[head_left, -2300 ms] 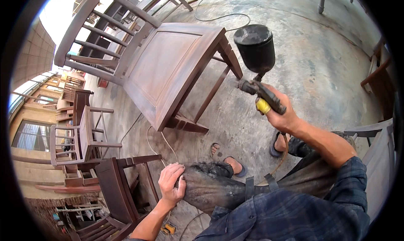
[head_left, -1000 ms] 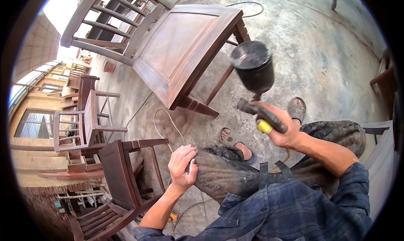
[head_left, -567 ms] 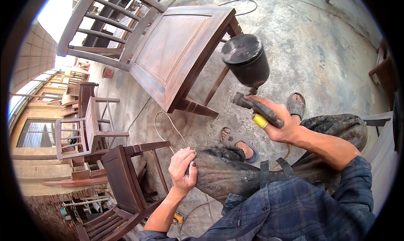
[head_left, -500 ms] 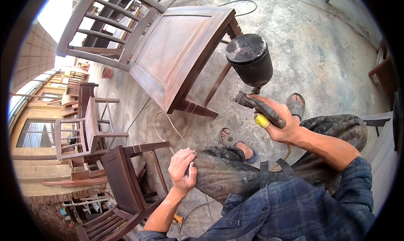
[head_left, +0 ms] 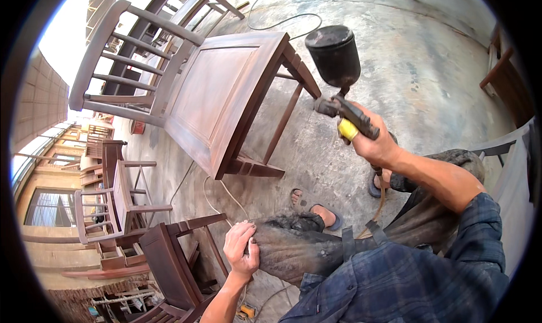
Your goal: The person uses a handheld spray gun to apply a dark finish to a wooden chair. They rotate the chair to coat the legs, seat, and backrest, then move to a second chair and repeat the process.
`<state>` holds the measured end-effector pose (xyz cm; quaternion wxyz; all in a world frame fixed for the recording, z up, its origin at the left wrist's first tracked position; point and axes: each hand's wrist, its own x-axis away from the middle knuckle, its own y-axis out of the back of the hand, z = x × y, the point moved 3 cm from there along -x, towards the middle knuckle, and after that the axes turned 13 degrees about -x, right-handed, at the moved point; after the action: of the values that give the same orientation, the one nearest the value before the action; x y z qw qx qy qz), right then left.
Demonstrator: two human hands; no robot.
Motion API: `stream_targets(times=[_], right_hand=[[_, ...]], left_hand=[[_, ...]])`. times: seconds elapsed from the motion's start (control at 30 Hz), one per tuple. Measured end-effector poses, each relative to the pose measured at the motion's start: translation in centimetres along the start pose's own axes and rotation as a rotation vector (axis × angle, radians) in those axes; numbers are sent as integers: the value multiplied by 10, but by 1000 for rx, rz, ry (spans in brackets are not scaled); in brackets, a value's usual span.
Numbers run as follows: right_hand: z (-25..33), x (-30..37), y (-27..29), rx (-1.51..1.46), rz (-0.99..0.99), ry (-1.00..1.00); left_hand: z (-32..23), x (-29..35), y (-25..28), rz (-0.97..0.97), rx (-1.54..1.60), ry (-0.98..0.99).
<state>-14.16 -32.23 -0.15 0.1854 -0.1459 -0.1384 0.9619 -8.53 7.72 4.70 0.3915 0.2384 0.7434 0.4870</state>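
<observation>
My right hand is wrapped round the handle of a dark spray gun. A yellow band or wrapping shows by the fingers. On top of the gun sits a black paint cup, and a hose runs down from the handle. The gun's nozzle points left, towards the front edge of a brown wooden chair, without touching it. The chair has a panelled seat and a slatted back. My left hand rests on my knee, thumb apart from the fingers, holding nothing.
Another dark chair stands at the lower left beside my left forearm. More wooden chairs line the left side. A thin hose crosses the concrete floor. A yellow tool lies near my left arm.
The view has shifted, and the chair appears lower and further left. My right hand has raised the spray gun slightly, and its cup stands more upright. My left hand stays on the knee.
</observation>
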Motion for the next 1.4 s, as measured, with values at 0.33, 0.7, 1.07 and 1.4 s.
stream_targets(times=[0.33, 0.7, 1.07, 1.4], right_hand=[[21, -44, 43, 3, -191, 1], [21, -58, 41, 52, -192, -41], [11, -68, 47, 66, -211, 126], [18, -66, 46, 58, -177, 83]], left_hand=[[0, -1, -1, 12, -19, 4], [-3, -4, 2, 24, -16, -6], [-2, -4, 0, 2, -12, 1], [-1, -1, -1, -15, 3, -4]])
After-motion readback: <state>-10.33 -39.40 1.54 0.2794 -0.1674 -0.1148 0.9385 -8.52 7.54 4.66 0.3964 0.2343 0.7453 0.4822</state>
